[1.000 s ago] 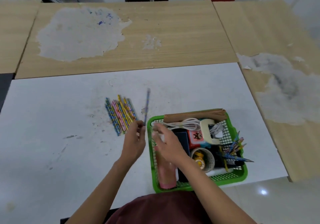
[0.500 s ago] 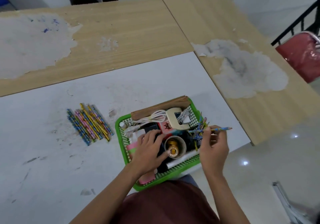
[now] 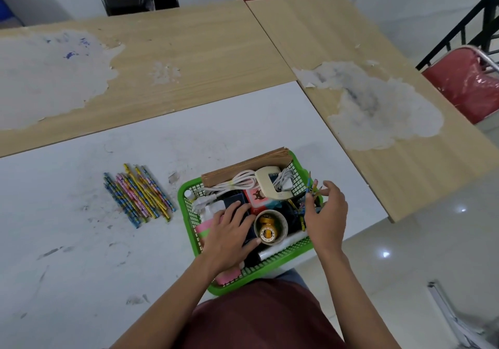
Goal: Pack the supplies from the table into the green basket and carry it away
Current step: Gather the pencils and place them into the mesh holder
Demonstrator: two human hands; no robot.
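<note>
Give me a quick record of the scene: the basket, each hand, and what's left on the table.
basket: green basket on the white table, full of supplies
left hand: rests flat on the basket's contents
right hand: pinches a pencil at the basket's right wall
left to pack: loose pencils on the table, left of the basket

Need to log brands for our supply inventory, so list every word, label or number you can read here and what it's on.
None legible in this view.
On the red box: a cartoon figure, no legible lettering.
On the yellow roll: label blurred.
On the loose pencils on the table: patterned print, too small.
On the held pencils in the right hand: too small as well.
</note>
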